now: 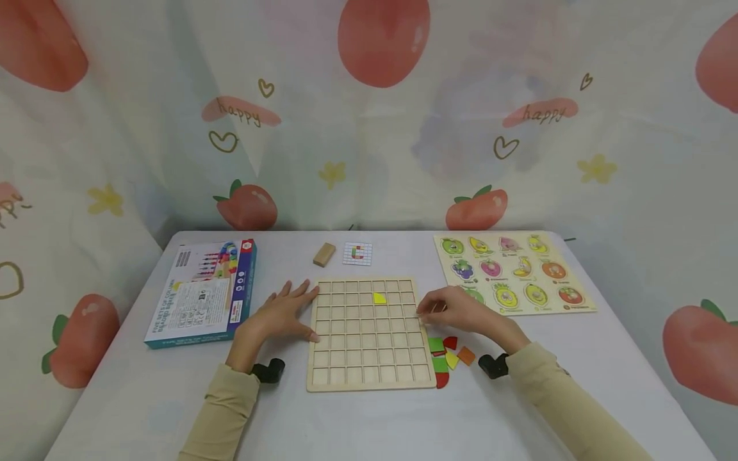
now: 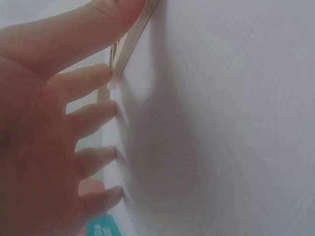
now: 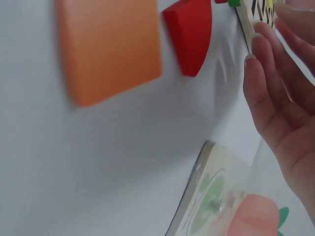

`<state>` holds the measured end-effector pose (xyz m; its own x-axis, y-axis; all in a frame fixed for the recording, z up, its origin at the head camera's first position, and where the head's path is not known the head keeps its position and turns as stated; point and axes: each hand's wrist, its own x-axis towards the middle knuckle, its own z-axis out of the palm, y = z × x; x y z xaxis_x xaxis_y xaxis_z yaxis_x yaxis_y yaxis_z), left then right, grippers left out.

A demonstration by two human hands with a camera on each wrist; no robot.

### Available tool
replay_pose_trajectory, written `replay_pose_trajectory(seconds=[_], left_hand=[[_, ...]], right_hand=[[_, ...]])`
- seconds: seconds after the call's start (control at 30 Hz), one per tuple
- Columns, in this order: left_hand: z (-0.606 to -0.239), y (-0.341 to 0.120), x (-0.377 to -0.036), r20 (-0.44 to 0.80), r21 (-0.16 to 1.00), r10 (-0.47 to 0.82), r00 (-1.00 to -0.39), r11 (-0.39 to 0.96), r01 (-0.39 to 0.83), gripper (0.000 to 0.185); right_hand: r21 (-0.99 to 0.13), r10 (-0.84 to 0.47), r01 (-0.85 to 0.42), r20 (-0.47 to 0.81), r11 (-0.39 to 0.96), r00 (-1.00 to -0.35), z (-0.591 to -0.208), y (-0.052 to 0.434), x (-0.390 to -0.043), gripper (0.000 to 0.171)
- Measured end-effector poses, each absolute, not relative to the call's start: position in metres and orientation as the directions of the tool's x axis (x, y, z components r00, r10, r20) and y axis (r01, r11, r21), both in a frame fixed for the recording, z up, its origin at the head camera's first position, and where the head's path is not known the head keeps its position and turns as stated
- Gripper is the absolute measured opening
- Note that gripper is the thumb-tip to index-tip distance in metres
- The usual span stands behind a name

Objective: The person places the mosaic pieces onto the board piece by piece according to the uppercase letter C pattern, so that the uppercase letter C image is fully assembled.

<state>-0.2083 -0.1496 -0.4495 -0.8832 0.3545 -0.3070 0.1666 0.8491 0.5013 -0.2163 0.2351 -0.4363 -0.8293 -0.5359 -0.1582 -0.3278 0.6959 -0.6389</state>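
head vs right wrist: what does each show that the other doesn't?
Head only: the left hand flat on the table at the left edge of the grid board, a yellow piece in one cell, the box, a wooden block and a pattern card.

Right wrist only: a close look at the red piece's curved edge and thickness.

Both: the right hand at the board's right edge, the orange piece, the red piece, and the fruit puzzle.
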Motion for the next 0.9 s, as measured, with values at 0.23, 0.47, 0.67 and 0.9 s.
replay_pose_trajectory(seconds=[0.23, 0.47, 0.67, 0.9], left_hand=[[-0.45, -0.148, -0.209, -0.315, 0.499, 0.358, -0.879, 0.85, 0.167, 0.104], [-0.45, -0.15, -0.208, -0.323, 0.494, 0.357, -0.876, 0.854, 0.166, 0.103], [-0.449, -0.15, -0.208, -0.337, 0.504, 0.342, -0.877, 0.853, 0.139, 0.103], [-0.449, -0.149, -0.21, -0.339, 0.499, 0.346, -0.875, 0.854, 0.144, 0.103]], right_hand=[[-0.646, -0.509, -0.285, -0.186, 0.708, -0.84, -0.436, 0.251, -0.2, 0.004], [-0.702, -0.512, -0.223, -0.231, 0.677, -0.827, -0.437, 0.256, -0.183, 0.004], [-0.709, -0.542, -0.221, -0.263, 0.67, -0.798, -0.438, 0.261, -0.172, 0.004], [-0.727, -0.559, -0.211, -0.274, 0.653, -0.783, -0.441, 0.265, -0.167, 0.009]])
